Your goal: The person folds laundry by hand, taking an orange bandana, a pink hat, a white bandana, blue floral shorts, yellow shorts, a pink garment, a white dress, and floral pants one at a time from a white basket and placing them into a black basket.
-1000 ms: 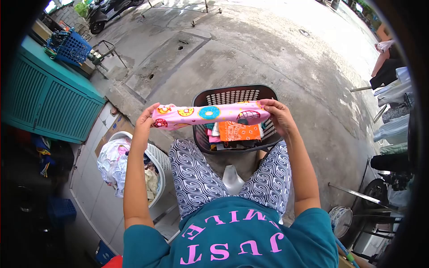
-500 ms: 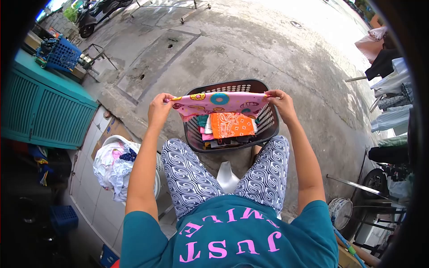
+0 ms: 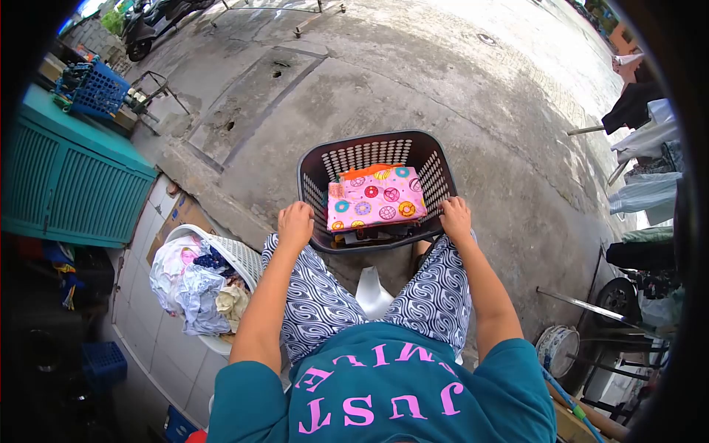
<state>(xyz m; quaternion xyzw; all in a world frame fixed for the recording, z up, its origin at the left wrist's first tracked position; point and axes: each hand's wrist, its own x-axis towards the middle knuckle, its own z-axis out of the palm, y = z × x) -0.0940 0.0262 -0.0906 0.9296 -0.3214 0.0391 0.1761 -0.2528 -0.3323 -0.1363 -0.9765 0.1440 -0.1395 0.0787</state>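
Observation:
In front of my knees stands a dark plastic laundry basket (image 3: 314,173) with slotted walls. A pink cloth with a donut print (image 3: 375,201) lies folded flat on top of the pile inside it. An edge of an orange cloth (image 3: 353,173) shows behind the pink one, and darker folded pieces show below. My left hand (image 3: 296,224) is curled at the basket's left rim. At the right rim my right hand (image 3: 456,217) is curled the same way. Both sets of fingertips are partly hidden against the basket's sides.
A white basket (image 3: 240,255) heaped with crumpled laundry (image 3: 193,284) stands at my left. Beyond it is a teal louvred cabinet (image 3: 88,173) with a blue crate (image 3: 102,90) on top. Clothes (image 3: 650,193) hang along the right, above a white bucket (image 3: 555,347). A scooter (image 3: 159,26) is parked far left.
The pink donut cloth, held stretched between both hands before, now lies folded over the orange cloth. Both hands have let it go and moved down to the basket's sides.

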